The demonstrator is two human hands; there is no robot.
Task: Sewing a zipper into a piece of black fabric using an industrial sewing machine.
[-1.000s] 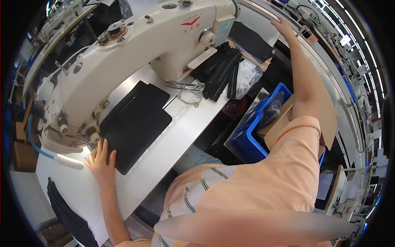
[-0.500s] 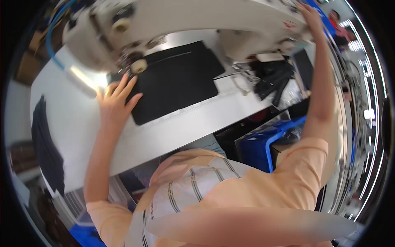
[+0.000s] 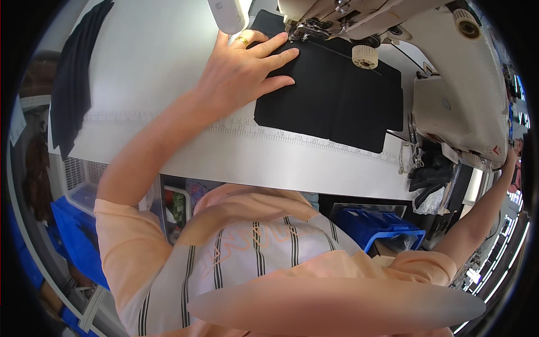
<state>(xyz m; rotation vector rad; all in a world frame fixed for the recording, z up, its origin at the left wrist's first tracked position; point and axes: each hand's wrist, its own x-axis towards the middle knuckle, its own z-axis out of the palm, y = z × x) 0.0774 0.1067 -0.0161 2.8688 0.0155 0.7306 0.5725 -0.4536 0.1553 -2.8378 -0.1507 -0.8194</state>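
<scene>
A black fabric piece (image 3: 348,101) lies flat on the white table beneath the sewing machine (image 3: 455,90). My left hand (image 3: 247,67) rests on the fabric's left part, fingers spread and palm down, a ring on one finger. Its fingertips are close to the presser foot (image 3: 306,29). A line of stitching runs across the fabric from the foot toward the right. Far to the right, my right hand (image 3: 515,149) reaches to the far end of the machine. That hand is small at the picture's rim, and its fingers do not show clearly.
A lit white lamp (image 3: 227,17) hangs just above my left hand. Dark folded fabric (image 3: 78,84) drapes over the table's left end. A ruler strip (image 3: 269,133) runs along the front. Black material (image 3: 431,171) lies right; a blue bin (image 3: 379,224) sits below the edge.
The view has turned, so the table and machine appear shifted and rotated. My left hand remains spread on the fabric by the presser foot; my right hand remains at the machine's far end.
</scene>
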